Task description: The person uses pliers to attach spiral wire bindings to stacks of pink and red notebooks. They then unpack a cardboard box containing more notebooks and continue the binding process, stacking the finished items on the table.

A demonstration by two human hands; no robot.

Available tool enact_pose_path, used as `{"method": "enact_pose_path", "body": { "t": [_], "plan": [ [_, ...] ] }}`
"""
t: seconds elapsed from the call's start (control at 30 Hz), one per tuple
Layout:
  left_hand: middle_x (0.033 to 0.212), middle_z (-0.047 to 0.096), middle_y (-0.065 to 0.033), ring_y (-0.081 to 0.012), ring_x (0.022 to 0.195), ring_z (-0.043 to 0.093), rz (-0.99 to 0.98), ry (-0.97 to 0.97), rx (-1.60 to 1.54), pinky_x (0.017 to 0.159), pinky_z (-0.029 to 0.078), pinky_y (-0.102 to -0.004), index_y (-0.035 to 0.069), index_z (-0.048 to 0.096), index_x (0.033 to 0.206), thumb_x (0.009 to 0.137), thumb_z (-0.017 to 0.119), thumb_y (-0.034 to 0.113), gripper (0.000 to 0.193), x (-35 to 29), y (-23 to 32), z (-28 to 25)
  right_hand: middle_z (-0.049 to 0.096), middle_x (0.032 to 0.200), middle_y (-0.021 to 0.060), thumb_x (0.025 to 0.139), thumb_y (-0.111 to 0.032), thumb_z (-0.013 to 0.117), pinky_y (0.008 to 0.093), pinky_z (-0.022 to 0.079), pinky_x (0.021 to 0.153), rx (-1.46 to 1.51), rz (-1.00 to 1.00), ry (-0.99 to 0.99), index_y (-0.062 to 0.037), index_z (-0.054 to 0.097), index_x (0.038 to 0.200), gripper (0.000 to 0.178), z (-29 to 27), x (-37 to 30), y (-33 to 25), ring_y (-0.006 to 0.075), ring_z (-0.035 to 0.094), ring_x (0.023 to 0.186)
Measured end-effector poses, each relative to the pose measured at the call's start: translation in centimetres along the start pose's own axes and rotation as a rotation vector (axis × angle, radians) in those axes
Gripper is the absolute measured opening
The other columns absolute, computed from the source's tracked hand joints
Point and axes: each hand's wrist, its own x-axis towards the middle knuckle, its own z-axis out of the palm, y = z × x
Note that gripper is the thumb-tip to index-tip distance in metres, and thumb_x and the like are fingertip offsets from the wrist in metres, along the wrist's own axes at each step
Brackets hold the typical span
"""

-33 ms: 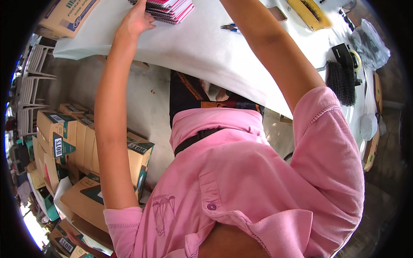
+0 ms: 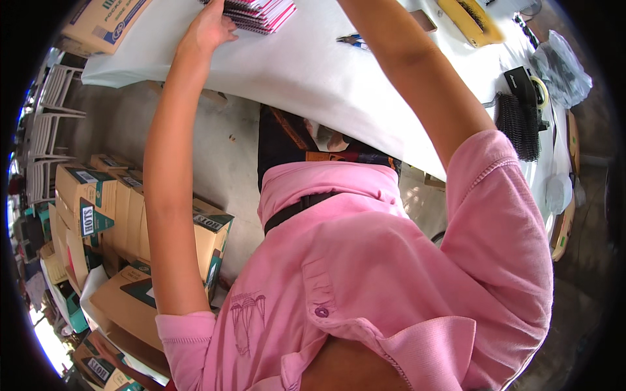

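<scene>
At the top edge, my left hand (image 2: 207,31) rests against the near left side of a stack of spiral-bound notebooks (image 2: 264,16) with pink-edged covers. Its thumb stands away from the forefinger; the other fingers are partly cut off or hidden. The far part of the stack runs out of the picture. My right forearm (image 2: 385,32) reaches over the white-covered table (image 2: 280,72) and leaves the top edge, so that hand is out of sight. A pair of pliers with blue handles (image 2: 352,41) lies beside this forearm, partly covered by it.
A cardboard box (image 2: 98,29) sits at the table's far left. Rightward lie a yellow holder (image 2: 469,23), black binding coils (image 2: 518,127), a tape roll (image 2: 540,93) and a clear plastic bag (image 2: 564,68). Several cartons (image 2: 124,293) and stacked white chairs (image 2: 62,124) stand on the left.
</scene>
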Motion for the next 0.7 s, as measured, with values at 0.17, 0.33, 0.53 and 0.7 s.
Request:
{"method": "enact_pose_path", "body": {
  "t": [0.17, 0.33, 0.53, 0.7],
  "plan": [
    [0.131, 0.043, -0.0152, -0.0305, 0.119, 0.041, 0.041, -0.068, -0.147, 0.100, 0.033, -0.0565, 0.006, 0.040, 0.134, 0.071, 0.062, 0.073, 0.095, -1.6, -1.0, -0.1, 0.053, 0.130, 0.0149, 0.076, -0.086, 0.021, 0.0489, 0.039, 0.097, 0.259, 0.023, 0.015, -0.0105, 0.050, 0.131, 0.098, 0.7, -1.0, 1.4, 0.0292, 0.048, 0.119],
    [0.135, 0.043, -0.0140, -0.0301, 0.124, 0.040, 0.073, -0.111, -0.282, 0.100, 0.033, -0.0569, 0.007, 0.040, 0.135, 0.072, 0.061, 0.073, 0.093, -2.9, -1.7, -0.4, 0.052, 0.130, 0.0144, 0.076, -0.086, 0.021, 0.0498, 0.039, 0.097, 0.491, 0.081, 0.013, -0.0115, 0.049, 0.133, 0.098, 1.7, -1.8, 4.0, 0.0291, 0.048, 0.119],
    [0.137, 0.047, -0.0121, -0.0278, 0.125, 0.044, 0.013, -0.163, -0.304, 0.098, 0.038, -0.0542, 0.008, 0.042, 0.135, 0.075, 0.061, 0.069, 0.088, -0.3, -1.4, -1.2, 0.050, 0.133, 0.0132, 0.076, -0.086, 0.020, 0.0523, 0.039, 0.095, 0.649, 0.211, 0.015, -0.0160, 0.044, 0.137, 0.096, 2.1, -2.1, 8.1, 0.0290, 0.045, 0.120],
    [0.134, 0.051, -0.0097, -0.0261, 0.122, 0.049, -0.049, -0.264, -0.186, 0.094, 0.042, -0.0524, 0.010, 0.042, 0.136, 0.079, 0.060, 0.065, 0.081, -1.4, 0.2, -2.9, 0.053, 0.122, 0.0133, 0.078, -0.085, 0.017, 0.0504, 0.041, 0.091, 0.766, 0.283, 0.091, -0.0223, 0.046, 0.134, 0.089, 3.8, -1.5, 8.6, 0.0276, 0.047, 0.113]
  ]
}}
